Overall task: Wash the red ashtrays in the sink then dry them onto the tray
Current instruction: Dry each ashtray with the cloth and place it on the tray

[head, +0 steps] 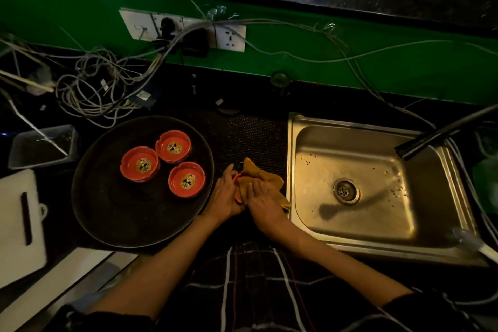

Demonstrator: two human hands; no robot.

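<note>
Worktop: dark worktop (242,137) under dim light, green wall band (350,62) behind, white sockets (183,28) and a tangle of grey cables (102,83) at the back left.
Tray: round dark tray (113,213) sits left of centre, well apart from the sink.
On the tray: three red ashtrays (139,164), (173,146), (186,180) stand upright in a close cluster toward its far right side, each with a pale pattern in the bowl.
Sink: steel sink (350,226) on the right, drain (346,190) in the middle, dark specks scattered over the basin; a dark faucet (442,135) reaches in from the right.
Fourth ashtray: over the worktop between tray and sink, mostly hidden, only a red rim (236,178) showing.
Cloth: yellow-brown cloth (258,178) draped over that ashtray, one corner sticking up.
Left hand: left hand (225,194) cups the ashtray's left edge, grip closed around the rim.
Right hand: right hand (262,197) presses flat on the cloth, fingers spread over it, pinning it to the ashtray.
Far left: white cutting board (16,224) and a grey container (43,145) lie beside the tray.
</note>
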